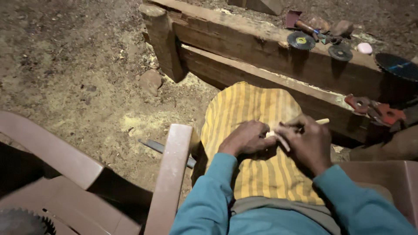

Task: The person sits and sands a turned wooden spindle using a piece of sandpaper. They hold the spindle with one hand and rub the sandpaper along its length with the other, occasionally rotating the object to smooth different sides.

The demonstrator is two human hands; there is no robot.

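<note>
Over a dirt floor strewn with sawdust, beside rough wooden beams, your left hand and right hand both close around a small pale wooden piece above your yellow striped cloth.

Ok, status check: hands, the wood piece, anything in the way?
Left hand and right hand both gripping small pale wood piece over yellow striped cloth. Nothing blocking it.
</note>
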